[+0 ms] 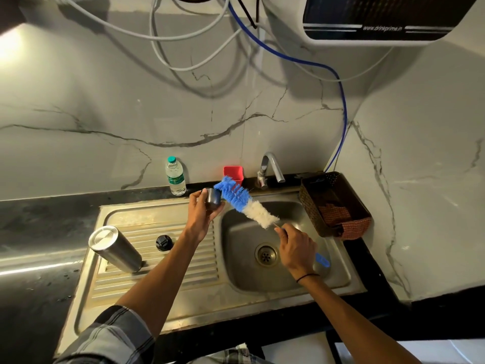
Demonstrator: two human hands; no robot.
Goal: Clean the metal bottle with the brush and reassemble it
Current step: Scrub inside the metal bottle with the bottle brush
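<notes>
**Cap Gets a Scrub at the Kitchen Sink**

A checked sleeve (110,334) fills the near edge as a person reaches both arms over a steel sink (162,306) set in a dark counter. The metal bottle (115,248) stands upside down on the ribbed drainboard, well apart from both hands, to the left of the left forearm. It looks rigid and probably slick when wet, so it is best gripped around the middle of its body. The brush (244,203) slants over the basin: stiff blue bristles at the tip, softer white fluff below, and a thin handle likely to flex, best held close to the bristles. The right hand (298,249) does just that, fingers curled round the handle just below the white part. The left hand (203,214) pinches a small dark cup-shaped cap (213,198) between thumb and fingers, its open end seemingly turned toward the blue tip, which touches it. Light and smooth, the cap could slip. A smaller black lid (164,243) lies on the drainboard, between the bottle and the left forearm, not yet refitted.
</notes>
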